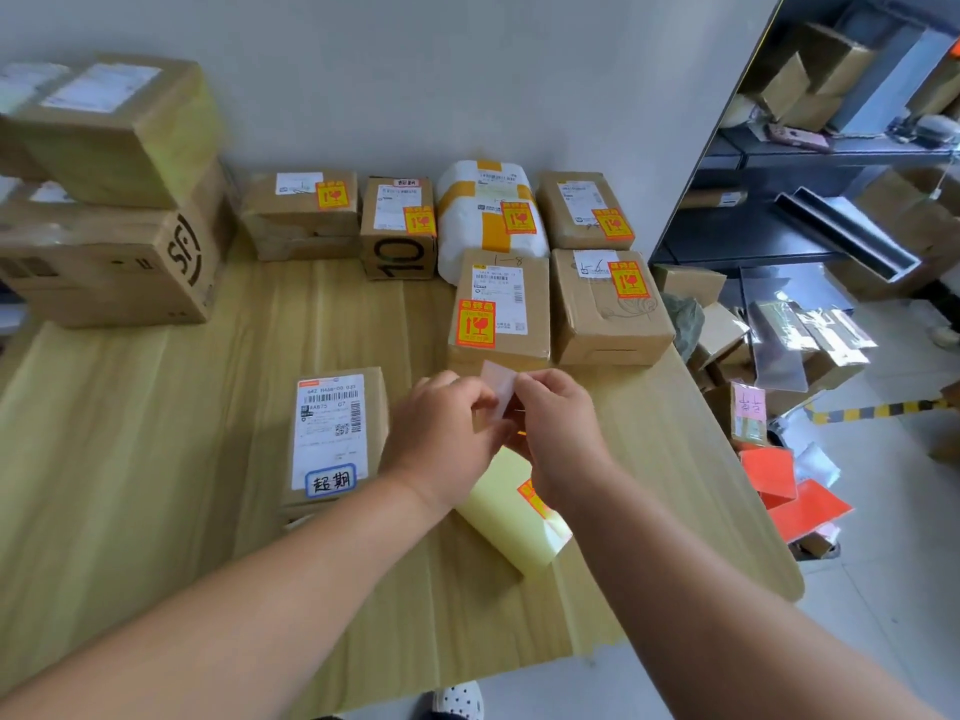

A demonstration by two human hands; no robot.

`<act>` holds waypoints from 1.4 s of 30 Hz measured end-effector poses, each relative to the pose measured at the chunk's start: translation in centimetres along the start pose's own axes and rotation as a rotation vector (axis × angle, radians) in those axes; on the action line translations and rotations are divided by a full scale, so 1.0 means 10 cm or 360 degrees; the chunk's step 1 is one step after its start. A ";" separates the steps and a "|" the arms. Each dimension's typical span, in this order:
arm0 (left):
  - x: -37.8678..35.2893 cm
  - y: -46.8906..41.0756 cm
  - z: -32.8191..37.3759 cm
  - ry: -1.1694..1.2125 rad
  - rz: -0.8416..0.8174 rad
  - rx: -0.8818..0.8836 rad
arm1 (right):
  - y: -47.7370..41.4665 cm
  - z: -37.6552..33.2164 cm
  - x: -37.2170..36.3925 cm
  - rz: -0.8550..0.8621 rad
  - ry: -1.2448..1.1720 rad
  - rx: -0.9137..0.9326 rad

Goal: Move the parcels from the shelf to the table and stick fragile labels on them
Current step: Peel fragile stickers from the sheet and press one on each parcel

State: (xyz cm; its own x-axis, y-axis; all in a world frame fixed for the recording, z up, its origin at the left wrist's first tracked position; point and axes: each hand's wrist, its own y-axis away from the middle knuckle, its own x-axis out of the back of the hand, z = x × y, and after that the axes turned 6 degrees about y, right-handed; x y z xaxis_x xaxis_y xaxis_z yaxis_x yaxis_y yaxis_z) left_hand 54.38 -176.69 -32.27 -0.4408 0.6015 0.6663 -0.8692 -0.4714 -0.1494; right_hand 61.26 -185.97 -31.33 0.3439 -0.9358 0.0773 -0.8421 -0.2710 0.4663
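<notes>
Brown cardboard parcels (608, 309) beyond the hands are labelled; left hand (447, 428) and right hand (561, 433) pinch a pale paper sticker (497, 389); brown cardboard box (376, 402) to their left is not.

We see bright, soft, even light across the table (130, 459), with faint shadows. The wide lens bows straight lines near the edges, and the stacked boxes (109, 132) at upper left smear into blur. The shelf (753, 236) at upper right looks darker and soft; the centre is sharp.
</notes>
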 end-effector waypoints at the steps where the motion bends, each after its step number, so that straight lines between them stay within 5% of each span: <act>1: 0.05 0.01 -0.04 0.0049 0.0014 0.0075 | 0.03 -0.01 -0.06 -0.0045 -0.0022 -0.0014; 9: 0.48 0.06 -0.39 0.0555 0.0112 0.0618 | 0.23 -0.08 -0.50 -0.0430 -0.0078 -0.0099; 17: 0.91 0.10 -0.75 0.1134 0.0215 0.1072 | 0.20 0.00 -0.77 -0.0171 0.0408 0.0160; 29: 1.20 0.07 -0.86 0.1199 0.0093 0.1071 | 0.21 -0.05 -1.11 -0.0423 0.0450 0.0002; 42: 1.36 0.17 -1.36 0.0837 0.0138 0.0892 | 0.08 -0.03 -1.10 -0.0286 0.0463 -0.0138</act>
State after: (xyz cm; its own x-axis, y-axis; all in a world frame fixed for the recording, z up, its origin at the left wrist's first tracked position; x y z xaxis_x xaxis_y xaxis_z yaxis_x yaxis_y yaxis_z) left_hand 43.84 -160.52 -33.35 -0.6726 0.7086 0.2134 -0.6452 -0.7027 0.3000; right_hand 56.95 -175.79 -31.54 0.5980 -0.7680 0.2293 -0.7232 -0.3938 0.5674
